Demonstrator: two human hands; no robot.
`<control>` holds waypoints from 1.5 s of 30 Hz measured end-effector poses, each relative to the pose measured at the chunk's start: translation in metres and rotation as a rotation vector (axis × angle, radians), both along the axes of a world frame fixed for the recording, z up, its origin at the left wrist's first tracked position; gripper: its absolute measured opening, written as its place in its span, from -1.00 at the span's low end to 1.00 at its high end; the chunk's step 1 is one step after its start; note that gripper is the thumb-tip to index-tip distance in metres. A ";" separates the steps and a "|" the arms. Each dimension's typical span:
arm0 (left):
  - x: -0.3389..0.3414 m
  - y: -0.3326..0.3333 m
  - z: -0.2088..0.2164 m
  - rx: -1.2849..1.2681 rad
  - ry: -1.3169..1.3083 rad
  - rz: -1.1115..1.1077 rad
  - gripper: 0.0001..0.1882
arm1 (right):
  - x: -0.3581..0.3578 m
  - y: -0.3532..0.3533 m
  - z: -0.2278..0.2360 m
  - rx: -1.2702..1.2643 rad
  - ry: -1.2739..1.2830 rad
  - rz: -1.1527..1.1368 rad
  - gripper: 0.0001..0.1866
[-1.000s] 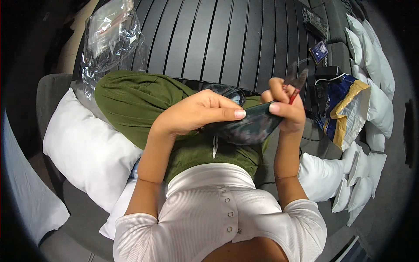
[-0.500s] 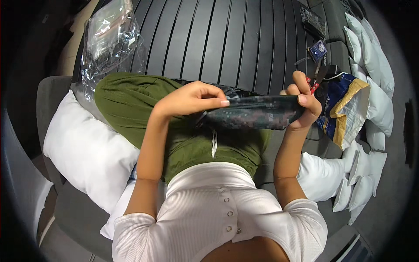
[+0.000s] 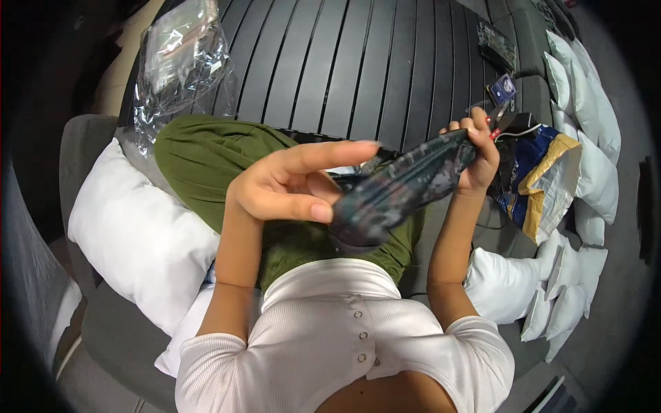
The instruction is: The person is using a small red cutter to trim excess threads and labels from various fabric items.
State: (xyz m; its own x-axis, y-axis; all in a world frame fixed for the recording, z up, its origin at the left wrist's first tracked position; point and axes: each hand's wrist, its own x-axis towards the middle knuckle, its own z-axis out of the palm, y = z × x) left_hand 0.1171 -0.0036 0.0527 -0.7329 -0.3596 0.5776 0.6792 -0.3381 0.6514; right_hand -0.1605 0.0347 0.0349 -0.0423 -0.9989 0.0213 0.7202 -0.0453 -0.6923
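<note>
A dark camouflage-patterned piece of cloth [image 3: 413, 182] hangs slantwise above my lap, its lower left end smeared by motion. My right hand [image 3: 477, 155] is closed on its upper right end. Beside that end, my left hand's counterpart is free: my left hand [image 3: 289, 180] has its thumb and fingers spread, near the cloth's lower left part. Red-handled scissors [image 3: 501, 118] show just beyond my right fingers; I cannot tell whether that hand touches them. Under the cloth lie my legs in green trousers [image 3: 200, 162].
Clear plastic packaging [image 3: 182, 62] lies at the table's left. The black slatted table [image 3: 313, 62] stretches ahead. A blue card-like packet [image 3: 501, 89] lies at the right, with a blue-and-gold bag [image 3: 551, 179] nearer. White pillows [image 3: 134, 234] lie on both sides.
My left hand has let go of the cloth's upper edge and spread its fingers. The cloth's left end has swung down toward me. My right hand keeps its grip, slightly farther left.
</note>
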 end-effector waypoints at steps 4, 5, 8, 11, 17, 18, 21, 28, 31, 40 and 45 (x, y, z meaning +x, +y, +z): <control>-0.006 0.005 0.020 -0.029 0.042 0.053 -0.22 | 0.008 0.002 -0.009 0.068 0.009 0.020 -0.78; -0.006 0.009 0.027 -0.009 -0.053 0.160 -0.21 | 0.007 0.002 -0.012 0.063 0.011 0.026 -0.78; -0.004 0.009 0.043 0.103 -0.279 0.193 -0.20 | 0.007 0.004 -0.013 0.112 0.032 -0.021 -0.78; -0.006 0.001 0.044 0.131 -0.614 0.520 -0.40 | 0.012 0.008 -0.004 0.059 0.063 0.017 -0.78; 0.000 -0.023 -0.009 -0.027 -0.943 1.180 -0.65 | 0.020 0.015 0.014 0.028 0.297 0.006 -0.73; -0.001 -0.023 -0.016 -0.010 -0.890 1.170 -0.67 | 0.022 0.014 0.016 0.041 0.406 -0.081 -0.71; -0.011 -0.008 -0.030 -0.031 -0.988 0.873 -0.70 | 0.030 0.015 0.024 0.049 0.500 -0.232 -0.67; -0.012 0.044 -0.105 -0.743 -1.464 0.675 -0.52 | -0.005 0.021 0.047 -0.122 0.597 -0.612 -0.75; -0.005 0.032 -0.112 -0.550 -1.495 0.560 -0.76 | -0.025 0.028 0.063 -0.134 0.538 -0.636 -0.78; 0.041 -0.057 -0.032 0.155 -0.855 1.148 -0.73 | -0.085 0.018 0.042 -0.108 0.371 -0.634 -0.83; 0.080 -0.075 -0.047 0.135 -0.903 1.205 -0.66 | -0.112 0.025 -0.007 0.061 0.443 -0.650 -0.88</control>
